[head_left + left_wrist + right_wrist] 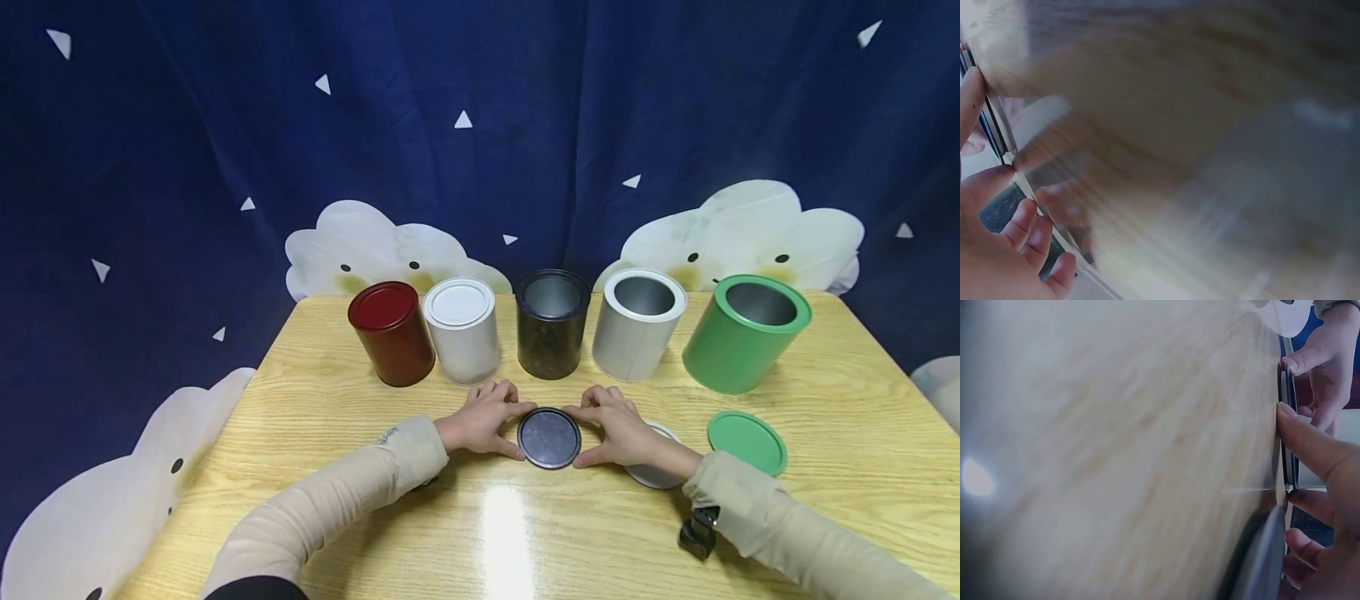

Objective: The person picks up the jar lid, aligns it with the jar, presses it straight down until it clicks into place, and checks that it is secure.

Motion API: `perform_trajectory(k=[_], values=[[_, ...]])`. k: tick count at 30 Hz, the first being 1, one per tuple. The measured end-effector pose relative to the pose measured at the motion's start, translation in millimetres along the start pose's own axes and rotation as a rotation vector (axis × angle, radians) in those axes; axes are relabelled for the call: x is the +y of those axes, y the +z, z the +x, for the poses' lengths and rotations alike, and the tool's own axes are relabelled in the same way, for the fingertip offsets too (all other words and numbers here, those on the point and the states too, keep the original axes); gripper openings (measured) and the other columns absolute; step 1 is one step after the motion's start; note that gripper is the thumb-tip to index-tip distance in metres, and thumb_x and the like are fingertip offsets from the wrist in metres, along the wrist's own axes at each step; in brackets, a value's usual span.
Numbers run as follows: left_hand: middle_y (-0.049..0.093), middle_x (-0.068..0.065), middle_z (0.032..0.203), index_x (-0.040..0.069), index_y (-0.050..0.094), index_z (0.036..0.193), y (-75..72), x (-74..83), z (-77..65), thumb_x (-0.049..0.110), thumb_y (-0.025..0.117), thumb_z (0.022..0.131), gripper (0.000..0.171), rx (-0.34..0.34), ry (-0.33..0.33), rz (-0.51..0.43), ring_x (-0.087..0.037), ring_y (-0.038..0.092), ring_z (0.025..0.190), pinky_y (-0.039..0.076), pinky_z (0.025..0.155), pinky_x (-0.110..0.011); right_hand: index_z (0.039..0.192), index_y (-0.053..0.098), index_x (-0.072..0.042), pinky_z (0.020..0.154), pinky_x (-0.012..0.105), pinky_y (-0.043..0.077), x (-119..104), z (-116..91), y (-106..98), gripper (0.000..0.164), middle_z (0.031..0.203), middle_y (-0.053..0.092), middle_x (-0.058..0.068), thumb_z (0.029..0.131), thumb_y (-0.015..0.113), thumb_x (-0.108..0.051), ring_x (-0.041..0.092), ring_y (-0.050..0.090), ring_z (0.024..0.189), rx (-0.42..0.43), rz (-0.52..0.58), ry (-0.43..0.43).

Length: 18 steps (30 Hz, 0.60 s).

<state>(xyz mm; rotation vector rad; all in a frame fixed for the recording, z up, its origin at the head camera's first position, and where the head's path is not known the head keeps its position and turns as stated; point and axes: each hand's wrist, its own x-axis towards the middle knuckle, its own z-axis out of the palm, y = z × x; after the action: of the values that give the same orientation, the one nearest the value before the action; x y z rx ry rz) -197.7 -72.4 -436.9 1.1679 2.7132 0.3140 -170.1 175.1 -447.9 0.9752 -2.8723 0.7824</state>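
A round black lid (549, 438) lies flat on the wooden table, between both hands. At its left edge, my left hand (487, 421) grips the rim with thumb and index finger. My right hand (618, 427) does the same at the right edge, its other fingers loosely bent. The right wrist view shows the lid (1289, 450) edge-on, low against the tabletop. Straight behind it stands an uncovered black can (551, 346). Beneath the right wrist lies a white lid (651, 477), partly hidden by that wrist.
Left of the black can stand a red can (393, 346) and a white can (467, 346), both lidded. To its right are an open white can (632, 346) and a larger open green can (731, 350). A green lid (747, 442) lies at the right, near the right sleeve.
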Motion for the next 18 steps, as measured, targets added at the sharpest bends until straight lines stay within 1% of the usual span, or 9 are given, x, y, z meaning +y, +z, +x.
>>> perform_trajectory(k=[5,9,14,18], values=[[0.037,0.003,0.103,0.022,0.051,0.132,0.7,-0.2,0.0,0.05,0.073,0.07,0.071,-0.005,0.0,0.007,-0.015,0.031,0.088,0.022,0.071,-0.029,0.116,0.063,-0.006,0.067,0.031,0.026,1.3,-0.2,1.6,0.072,0.096,0.043,-0.001,0.055,0.084,-0.039,0.019,0.034,0.085,0.007,0.013,0.0],[0.037,0.003,0.105,0.023,0.049,0.133,-1.3,0.0,-0.2,0.049,0.072,0.071,0.071,-0.021,-0.008,-0.016,-0.015,0.031,0.089,0.022,0.071,-0.029,0.116,0.063,-0.006,0.067,0.031,0.026,2.8,-0.6,2.3,0.072,0.096,0.043,-0.002,0.056,0.084,-0.04,0.017,0.033,0.085,0.015,0.035,0.002],[0.037,0.003,0.106,0.023,0.047,0.135,-2.0,-0.7,0.3,0.05,0.07,0.072,0.072,-0.04,-0.011,-0.032,-0.014,0.03,0.089,0.022,0.07,-0.028,0.117,0.062,-0.005,0.069,0.032,0.027,4.6,-0.8,1.5,0.072,0.098,0.044,-0.002,0.056,0.084,-0.038,0.016,0.033,0.085,0.027,0.085,-0.016],[0.037,0.003,0.107,0.023,0.046,0.135,-2.7,-1.2,0.2,0.05,0.069,0.073,0.072,-0.037,-0.001,-0.057,-0.014,0.031,0.09,0.022,0.071,-0.028,0.118,0.062,-0.004,0.072,0.033,0.028,6.2,-1.7,-0.4,0.073,0.099,0.045,-0.001,0.058,0.083,-0.039,0.017,0.034,0.087,0.026,0.118,-0.029]])
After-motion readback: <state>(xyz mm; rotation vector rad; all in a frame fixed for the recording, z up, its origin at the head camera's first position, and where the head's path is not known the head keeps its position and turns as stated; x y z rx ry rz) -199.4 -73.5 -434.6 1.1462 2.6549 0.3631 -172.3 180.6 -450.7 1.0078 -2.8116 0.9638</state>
